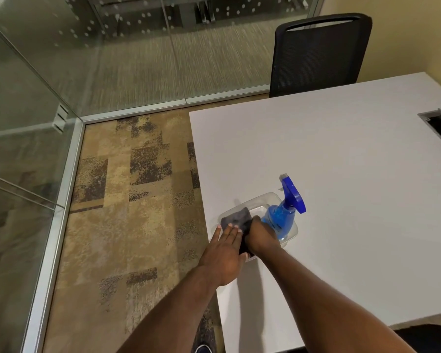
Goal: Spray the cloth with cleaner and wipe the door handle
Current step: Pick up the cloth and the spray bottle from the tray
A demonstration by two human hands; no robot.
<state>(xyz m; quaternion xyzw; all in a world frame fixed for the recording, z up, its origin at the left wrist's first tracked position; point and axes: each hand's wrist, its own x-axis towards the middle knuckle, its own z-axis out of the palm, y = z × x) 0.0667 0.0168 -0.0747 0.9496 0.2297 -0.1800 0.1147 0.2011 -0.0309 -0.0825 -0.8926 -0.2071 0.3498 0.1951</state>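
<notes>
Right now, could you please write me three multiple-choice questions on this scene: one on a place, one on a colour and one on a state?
1. Where does the spray bottle stand?
A. On a shelf
B. In the clear tray on the table
C. On a windowsill

2. What colour is the bottle's trigger head?
A. Red
B. White
C. Blue

3. How do the left hand fingers lie?
A. Straight, on the grey cloth
B. Curled round the bottle
C. In a fist

Answers: 1 B, its base sits inside the tray's rim. 2 C, the head is plainly blue. 3 A, the fingers rest flat on the cloth.
</notes>
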